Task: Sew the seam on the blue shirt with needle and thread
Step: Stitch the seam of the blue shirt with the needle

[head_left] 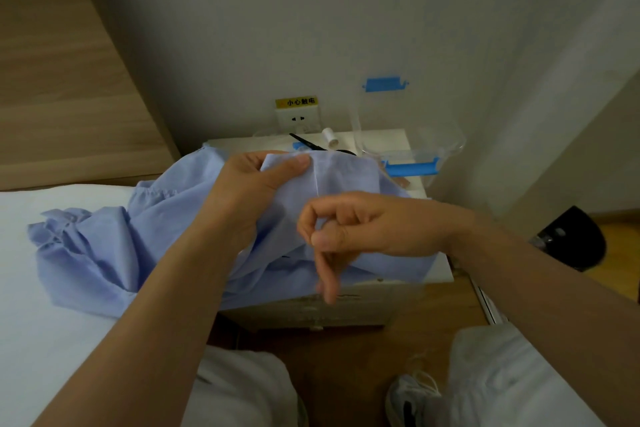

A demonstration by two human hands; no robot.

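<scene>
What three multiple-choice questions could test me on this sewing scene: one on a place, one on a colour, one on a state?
1. Where is the white spool?
A. On the bed
B. On the white nightstand
C. On the floor

2. What colour is the clip on the clear box?
A. Red
B. Blue
C. Green

3. What is the left hand doing?
A. Hanging idle
B. Lying flat on the bed
C. Holding the blue shirt

Answers:
1 B: the spool is at the back of the nightstand top, below the wall socket.
2 B: the clip on the box's front is bright blue.
3 C: its thumb presses a raised fold of the shirt.
</scene>
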